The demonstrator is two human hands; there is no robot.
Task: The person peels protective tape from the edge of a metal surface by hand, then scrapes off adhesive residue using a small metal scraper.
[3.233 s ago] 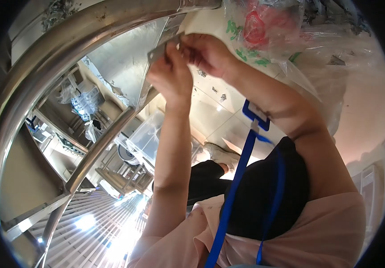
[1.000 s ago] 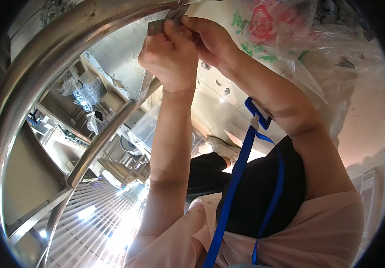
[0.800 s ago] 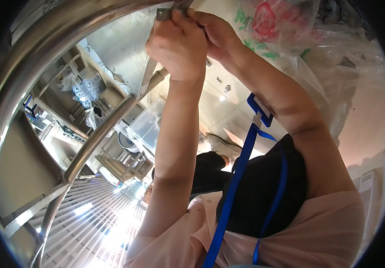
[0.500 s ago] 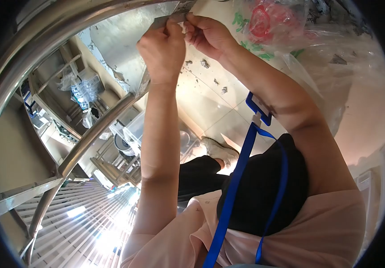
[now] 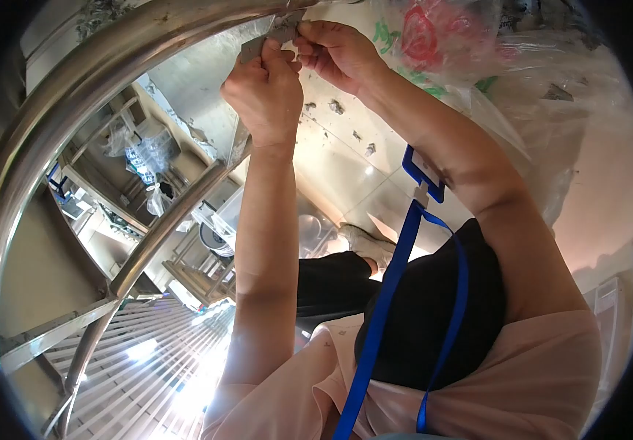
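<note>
My left hand [image 5: 263, 95] is closed around a thin, flat grey piece [image 5: 285, 29] at the top of the view, its thumb pressed on the surface. The piece looks dull, with dark marks and an uneven edge; its exact kind cannot be made out. At its right end, my right hand [image 5: 337, 55] has thumb and fingers pinched together on the edge. The two hands are close to each other. Small grey crumbs [image 5: 336, 107] lie on the tiled floor [image 5: 331, 158] below them.
A curved metal tube rail [image 5: 52, 110] runs along the left, with a crossing metal tube [image 5: 177, 213]. Behind it are shelves with bagged items [image 5: 140, 158]. Crumpled clear plastic sheeting [image 5: 507, 110] lies at upper right. A blue lanyard [image 5: 382, 315] hangs from my neck.
More of the grey piece shows now between my hands, which have shifted slightly. The view has tilted a little, moving the rail and shelves to the right.
</note>
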